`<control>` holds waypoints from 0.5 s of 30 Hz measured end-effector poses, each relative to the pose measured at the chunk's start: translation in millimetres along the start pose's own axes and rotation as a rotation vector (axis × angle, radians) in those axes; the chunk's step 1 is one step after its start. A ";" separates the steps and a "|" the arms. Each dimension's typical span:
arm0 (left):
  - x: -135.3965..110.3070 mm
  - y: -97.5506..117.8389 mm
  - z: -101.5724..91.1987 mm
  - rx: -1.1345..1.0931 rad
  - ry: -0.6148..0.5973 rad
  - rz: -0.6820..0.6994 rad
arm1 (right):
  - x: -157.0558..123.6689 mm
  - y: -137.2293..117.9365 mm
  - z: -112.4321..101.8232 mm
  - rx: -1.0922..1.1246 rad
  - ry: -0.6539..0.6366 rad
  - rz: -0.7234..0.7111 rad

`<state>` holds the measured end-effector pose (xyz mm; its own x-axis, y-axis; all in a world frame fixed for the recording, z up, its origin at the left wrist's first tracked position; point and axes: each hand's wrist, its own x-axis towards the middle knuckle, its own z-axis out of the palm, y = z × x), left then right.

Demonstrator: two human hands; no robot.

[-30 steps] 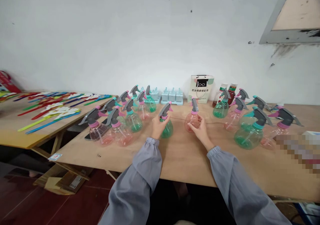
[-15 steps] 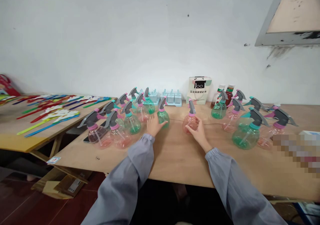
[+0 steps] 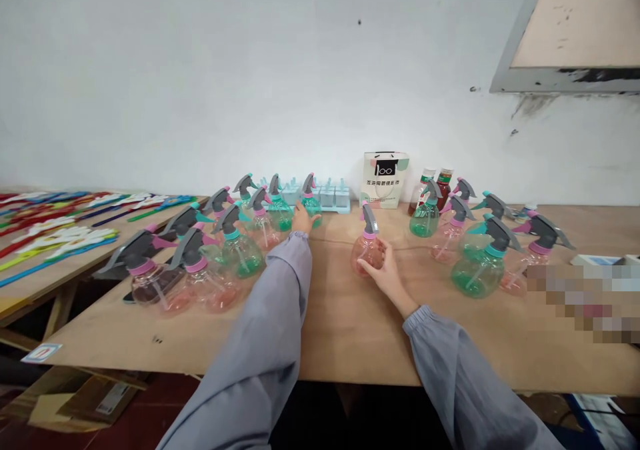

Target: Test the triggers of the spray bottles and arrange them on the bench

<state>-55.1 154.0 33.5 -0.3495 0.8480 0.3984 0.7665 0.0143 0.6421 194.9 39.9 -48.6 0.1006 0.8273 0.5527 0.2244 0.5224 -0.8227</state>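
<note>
My left hand [image 3: 303, 219] reaches far across the table, wrapped round a green spray bottle [image 3: 313, 205] with a pink collar. This bottle stands at the end of a row of pink and green spray bottles on the left. Nearer me, my right hand [image 3: 385, 271] grips the round body of a pink spray bottle [image 3: 366, 253] from its right side, thumb across the front. The grey trigger head of that bottle points up and the bottle looks upright. Some fingers of both hands are hidden behind the bottles.
Another group of spray bottles [image 3: 477, 270] stands to the right. Along the wall are pale blue popsicle moulds [image 3: 336, 199], a printed paper bag [image 3: 384, 190] and two red-filled bottles [image 3: 444, 189]. A phone lies behind the left bottles. Colourful plastic sticks [image 3: 60, 237] cover the left table.
My left hand has moved the green spray bottle farther back, towards the left row. The right hand still holds the pink one. The view has shifted slightly to the right.
</note>
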 end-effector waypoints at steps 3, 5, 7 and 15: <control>-10.0 4.4 -3.5 -0.265 0.121 0.011 | 0.0 -1.0 0.7 -0.014 -0.001 -0.003; -26.8 9.3 -9.0 -0.488 0.196 0.020 | -1.1 -2.2 2.1 -0.027 -0.004 0.011; -51.2 17.4 -15.9 -0.669 0.146 0.067 | -3.5 -4.6 4.7 -0.017 -0.030 0.031; -134.2 64.6 -38.1 -0.767 -0.275 0.512 | -18.4 -39.5 5.8 -0.034 -0.390 -0.096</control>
<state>20.8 20.9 46.4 0.1425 0.7513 0.6444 0.1961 -0.6596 0.7256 178.6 5.2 -27.1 -0.2962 0.7949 0.5295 0.2473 0.5993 -0.7613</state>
